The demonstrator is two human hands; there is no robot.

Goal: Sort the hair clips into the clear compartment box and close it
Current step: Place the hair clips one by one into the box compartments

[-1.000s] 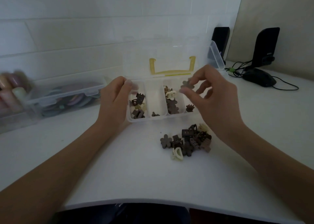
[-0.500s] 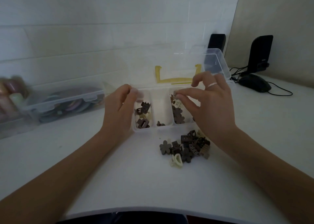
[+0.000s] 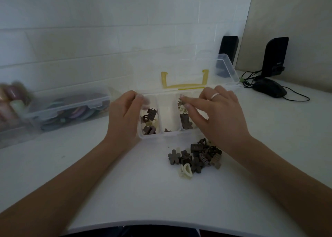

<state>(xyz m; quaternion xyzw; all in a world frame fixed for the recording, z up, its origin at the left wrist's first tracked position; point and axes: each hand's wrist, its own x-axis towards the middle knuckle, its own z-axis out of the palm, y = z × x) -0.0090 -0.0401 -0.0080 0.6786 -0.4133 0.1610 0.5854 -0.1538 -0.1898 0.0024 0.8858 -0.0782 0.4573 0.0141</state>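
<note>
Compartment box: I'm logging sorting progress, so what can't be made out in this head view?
- Rightmost compartment of the compartment box: covered by the right hand.
- Whether that hand's fingertips hold a clip: too small to tell.
- Objects at far left: blurred and cut by the frame edge.
- Pile of clips: overlapping, uncountable.

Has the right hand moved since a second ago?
Yes. The right hand came down from above the clear compartment box into its third compartment.

Both bare forearms reach forward side by side, the left hand (image 3: 125, 114) curled with thumb and fingers wrapped round something at its fingertips, the right hand (image 3: 215, 114), a ring on one finger, palm down with thumb and forefinger extended.
</note>
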